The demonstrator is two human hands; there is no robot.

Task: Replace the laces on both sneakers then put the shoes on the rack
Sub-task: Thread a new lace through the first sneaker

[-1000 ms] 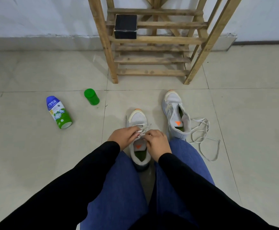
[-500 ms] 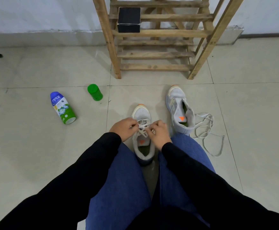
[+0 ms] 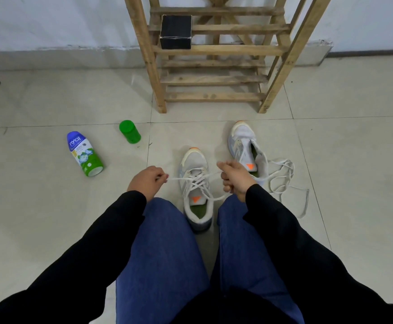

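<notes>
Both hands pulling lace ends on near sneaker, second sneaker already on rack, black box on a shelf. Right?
Not quite: the second sneaker is not on the rack; it sits on the floor in front of it, per the head view. The left hand and right hand do pull the lace ends on the near sneaker, and the black box is on a shelf.

- Soft, even indoor light, moderately bright, with no hard glare.
- The floor [image 3: 354, 160] has a dull sheen, with a faint pale streak at 11 o'clock beside the rack [image 3: 214, 50].
- Shadows are weak and blurred, darkest behind the shoe [image 3: 194, 164] between the legs.
- Wide-angle bend: rack posts splay outward at 12 o'clock, and the wall [image 3: 50, 19] base bows.
- Black sleeves [image 3: 85, 253] at 6 o'clock show little detail; the centre is sharp.
</notes>
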